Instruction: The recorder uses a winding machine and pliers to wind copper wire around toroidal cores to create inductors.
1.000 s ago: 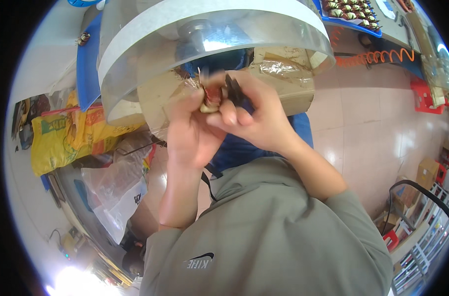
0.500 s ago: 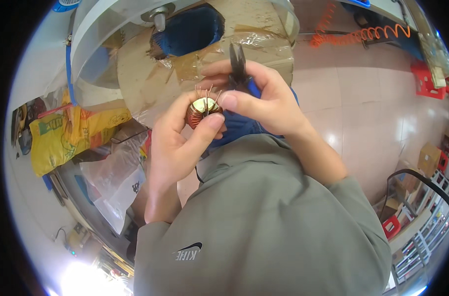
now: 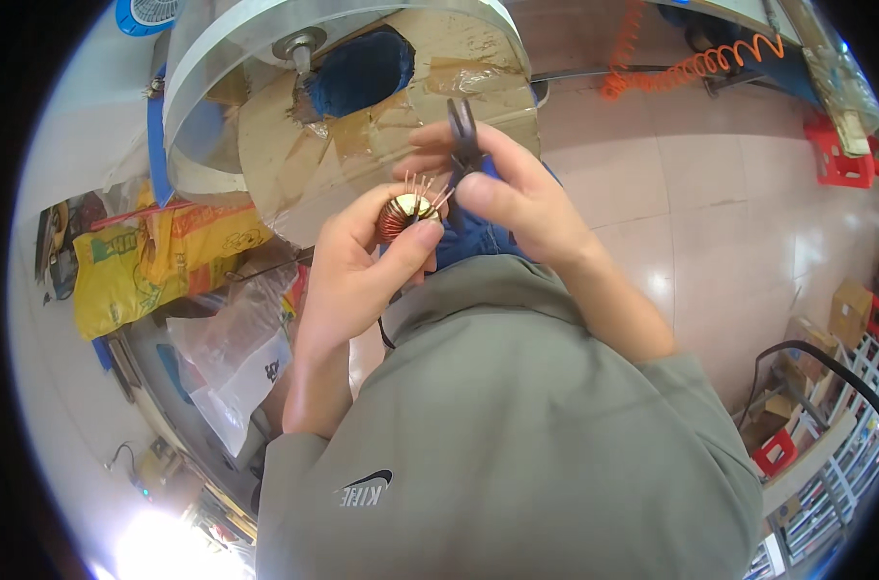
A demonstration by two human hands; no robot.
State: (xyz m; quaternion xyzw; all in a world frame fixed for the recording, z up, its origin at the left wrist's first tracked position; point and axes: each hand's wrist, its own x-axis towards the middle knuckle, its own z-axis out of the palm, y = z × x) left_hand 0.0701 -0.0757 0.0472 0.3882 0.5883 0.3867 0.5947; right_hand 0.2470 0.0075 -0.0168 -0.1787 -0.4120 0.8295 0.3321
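Between thumb and fingers, my left hand [image 3: 357,275] grips a toroidal coil [image 3: 398,217]. Copper wire winds round its pale yellow-green core, and several bare wire ends stick up from it. My right hand [image 3: 531,208] is closed round a pair of pliers [image 3: 466,153] with dark jaws and blue handles, partly hidden by the palm. The jaws point away from me and stand a little apart from each other. The right thumb lies over the pliers, close to the wire ends but separate from them. Both hands are held in front of my body.
Beyond my hands, a taped cardboard sheet [image 3: 294,179] has a dark blue-lined hole [image 3: 367,72], under a clear curved guard [image 3: 193,106]. Yellow bags [image 3: 120,275] and a clear plastic bag [image 3: 231,362] lie at left. An orange coiled hose [image 3: 700,70] and red stool [image 3: 835,159] are at right.
The right thumb has drawn back from the wire ends and now rests over the pliers. The wire ends look more fanned out. The whole view has shifted slightly.
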